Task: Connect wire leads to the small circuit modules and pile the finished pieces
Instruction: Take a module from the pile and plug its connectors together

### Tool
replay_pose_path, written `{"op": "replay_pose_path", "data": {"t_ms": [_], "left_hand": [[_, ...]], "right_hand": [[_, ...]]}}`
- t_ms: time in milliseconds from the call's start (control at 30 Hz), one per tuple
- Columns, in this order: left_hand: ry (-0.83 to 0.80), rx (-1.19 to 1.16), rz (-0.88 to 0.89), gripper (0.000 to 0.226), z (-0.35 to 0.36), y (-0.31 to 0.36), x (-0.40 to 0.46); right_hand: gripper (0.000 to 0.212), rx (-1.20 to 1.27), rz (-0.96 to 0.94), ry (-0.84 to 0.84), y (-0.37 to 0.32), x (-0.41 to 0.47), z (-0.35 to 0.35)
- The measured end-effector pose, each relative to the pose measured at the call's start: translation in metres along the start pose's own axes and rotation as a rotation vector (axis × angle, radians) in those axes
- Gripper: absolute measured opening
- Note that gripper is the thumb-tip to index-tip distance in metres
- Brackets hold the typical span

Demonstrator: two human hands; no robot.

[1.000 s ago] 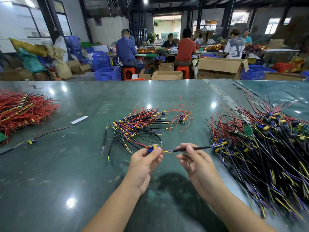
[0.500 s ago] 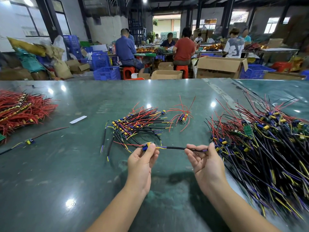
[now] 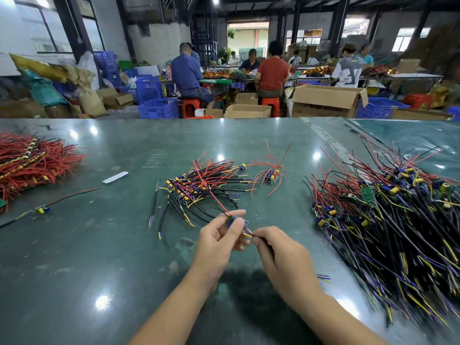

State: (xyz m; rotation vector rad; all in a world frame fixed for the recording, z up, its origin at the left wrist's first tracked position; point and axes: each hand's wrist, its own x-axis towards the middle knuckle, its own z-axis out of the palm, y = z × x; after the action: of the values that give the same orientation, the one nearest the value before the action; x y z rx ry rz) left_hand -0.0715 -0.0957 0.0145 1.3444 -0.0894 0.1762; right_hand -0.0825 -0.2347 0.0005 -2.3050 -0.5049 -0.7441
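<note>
While both hands work low over the green counter, this is how things lie:

Left hand: the left hand is raised just above the counter, its grip clamped on a small circuit module pinched between thumb and forefinger.
Module: blue and green parts show between the fingertips; a red lead runs up and away from it toward the middle pile.
Right hand: the right hand sits just beside the left, its grip closed on a dark wire lead at the fingertips; the lead's yellow end touches the near edge of the module.
Middle pile: a finished pile of modules with red, black and yellow wires lies on the counter just beyond the hands.
Small cluster: a small cluster of modules with curling red wires sits to the right of that pile, slightly apart from it.
Right heap: a big heap of modules with long black, yellow and purple leads spreads across the counter's right side.
Left heap: a red wire heap lies at the far left edge.
Stray piece: a single wired module lies alone near the left heap.
White strip: a white strip lies flat between the left heap and the middle pile.
Background: seated workers, cardboard boxes and blue crates stand beyond the counter.
</note>
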Motion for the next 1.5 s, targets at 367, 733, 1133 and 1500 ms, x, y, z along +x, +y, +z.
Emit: {"op": "replay_pose_path", "data": {"t_ms": [367, 733, 1133, 1500], "left_hand": [[0.343, -0.279, -0.085, 0.03, -0.013, 0.012, 0.012], [0.656, -0.559, -0.095, 0.027, -0.038, 0.011, 0.032], [0.654, -0.702, -0.094, 0.028, -0.073, 0.018, 0.049], [0.437, -0.715, -0.156, 0.035, -0.071, 0.013, 0.043]], "right_hand": [[0.009, 0.223, -0.027, -0.236, -0.016, 0.002, 0.002], [0.011, 0.171, -0.054, -0.406, -0.019, 0.0, -0.001], [0.009, 0.17, -0.082, -0.457, -0.013, -0.004, 0.001], [0.012, 0.099, -0.072, -0.314, -0.009, -0.001, 0.005]]}}
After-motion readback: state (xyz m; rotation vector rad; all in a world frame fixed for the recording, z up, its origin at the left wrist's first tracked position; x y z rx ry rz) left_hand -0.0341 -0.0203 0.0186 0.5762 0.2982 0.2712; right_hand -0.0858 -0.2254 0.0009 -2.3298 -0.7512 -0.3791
